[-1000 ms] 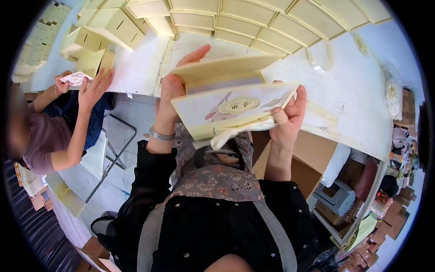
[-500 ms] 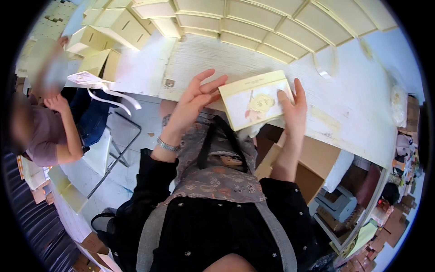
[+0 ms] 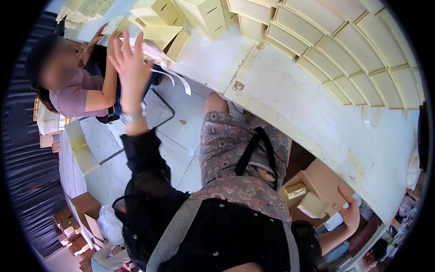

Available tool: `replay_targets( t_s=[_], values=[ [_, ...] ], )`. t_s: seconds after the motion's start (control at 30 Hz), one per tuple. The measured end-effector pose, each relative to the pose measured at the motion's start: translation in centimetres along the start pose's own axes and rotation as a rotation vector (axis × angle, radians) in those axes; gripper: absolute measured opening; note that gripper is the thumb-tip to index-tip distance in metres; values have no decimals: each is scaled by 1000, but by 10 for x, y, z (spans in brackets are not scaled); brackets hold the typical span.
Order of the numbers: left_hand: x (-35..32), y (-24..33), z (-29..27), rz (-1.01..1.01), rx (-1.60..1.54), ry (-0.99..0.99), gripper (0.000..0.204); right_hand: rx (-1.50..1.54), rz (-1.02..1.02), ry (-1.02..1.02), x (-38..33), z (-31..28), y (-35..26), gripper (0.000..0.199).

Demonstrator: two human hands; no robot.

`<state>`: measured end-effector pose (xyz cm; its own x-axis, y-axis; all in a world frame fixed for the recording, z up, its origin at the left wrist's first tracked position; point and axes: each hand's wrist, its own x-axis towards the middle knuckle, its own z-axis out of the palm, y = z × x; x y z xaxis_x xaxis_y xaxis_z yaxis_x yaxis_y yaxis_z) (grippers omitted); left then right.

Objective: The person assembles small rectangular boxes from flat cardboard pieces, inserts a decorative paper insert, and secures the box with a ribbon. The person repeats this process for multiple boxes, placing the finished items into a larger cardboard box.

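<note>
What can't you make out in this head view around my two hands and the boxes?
- Left hand: motion-blurred; contact with the white ribbon strips behind it is unclear.
- Right hand: beside the open brown carton below the table; grip on it unclear.
- Cream packets in the carton: too small to identify.
- Cream boxes: cut off by the top rim.

Left hand (image 3: 129, 61) raised high on an outstretched arm, fingers spread open. Right hand (image 3: 350, 213) hangs low at the person's side, fingers loosely extended.
</note>
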<state>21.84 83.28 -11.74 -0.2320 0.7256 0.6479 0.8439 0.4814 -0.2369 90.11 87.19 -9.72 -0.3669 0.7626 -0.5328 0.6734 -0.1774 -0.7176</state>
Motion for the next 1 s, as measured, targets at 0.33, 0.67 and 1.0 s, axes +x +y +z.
replay_targets(
  t_s=[0.33,0.67,1.0],
  values=[
    [25,59,-98,186,-824,-355,34,-57,-654,111,119,142,-137,39],
    [82,254,-73,721,-1118,-263,48,-656,-1136,576,156,129,-136,31],
    [-14,230,-101,661,-834,-254,34,364,-936,469,153,109,-143,15]
  ],
)
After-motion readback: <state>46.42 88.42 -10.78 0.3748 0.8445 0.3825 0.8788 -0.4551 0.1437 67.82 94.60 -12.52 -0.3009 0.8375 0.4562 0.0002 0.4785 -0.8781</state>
